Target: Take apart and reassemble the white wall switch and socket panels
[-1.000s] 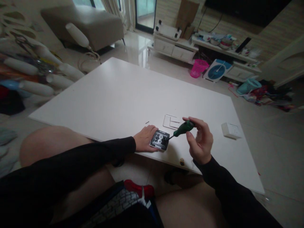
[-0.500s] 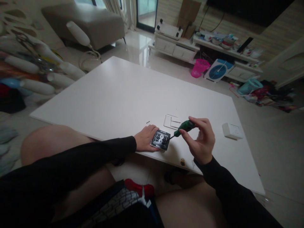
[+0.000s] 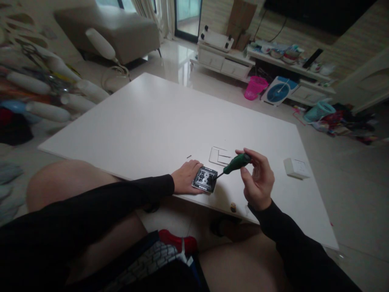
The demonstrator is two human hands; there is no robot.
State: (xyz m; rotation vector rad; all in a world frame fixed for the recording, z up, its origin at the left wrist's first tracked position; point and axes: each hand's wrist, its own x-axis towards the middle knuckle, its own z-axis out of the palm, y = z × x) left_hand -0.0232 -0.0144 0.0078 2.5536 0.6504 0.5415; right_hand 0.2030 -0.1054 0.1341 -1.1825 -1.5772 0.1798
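My left hand [image 3: 186,177] lies on the white table [image 3: 146,121] near its front edge, its fingers pressed round the left side of a black square wall switch [image 3: 204,187] with its inner parts bare. In my right hand [image 3: 259,182] is a green-handled screwdriver [image 3: 237,163], tilted, its tip at the right part of the switch. The thumb is a little off the handle, while the other fingers stay at its upper end. Just beyond the switch lies a thin frame [image 3: 214,154] with flat pieces inside it that I cannot make out.
A white box-like piece [image 3: 296,168] sits near the table's right edge. A small yellowish part [image 3: 233,207] lies at the front edge, and a short dark strip [image 3: 189,156] beyond my left hand. Past the table stand a pink basket [image 3: 255,88] and a blue fan [image 3: 278,91].
My right thumb has moved off the screwdriver handle and my fingers have shifted round its end. The switch and my left hand have stayed in place.
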